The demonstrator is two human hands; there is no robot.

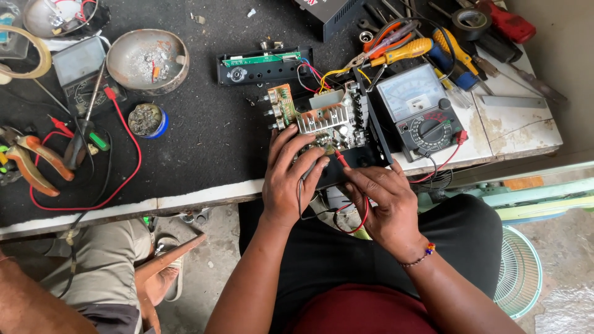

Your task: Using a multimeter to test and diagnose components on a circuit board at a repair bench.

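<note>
The right hand (388,204) sits nearest, at the table edge (204,196); its fingers are curled, thumb and forefinger pinched on a red test probe (341,158) whose tip touches the circuit board (325,120); red and black leads (356,219) loop under the palm. The left hand (289,176) lies just beside it; its fingers are spread and pressed flat on the near edge of the board, steadying it rather than closing round it; whether it also pins a second probe cannot be told.

The board, with its finned aluminium heat sink (318,117), rests tilted in a black chassis (365,133) at the table's front edge, partly overhanging.

Risks, in judgement:
- the probe tip may slip and bridge adjacent solder points; cause: a fine tip on a crowded board held by one hand only;
- the chassis may tip off the edge; cause: the overhang and downward pressure from the left hand;
- the slack leads may snag on a wrist and drag the probe.

Farther back, the analogue multimeter (421,111) stands just right of the chassis; a tug on its leads may shift it. A loose black front panel (263,65) hangs on coloured wires (315,74); strain there may break a joint. Beyond lie screwdrivers (408,51) and, far left, a metal bowl of ash (147,60).
</note>
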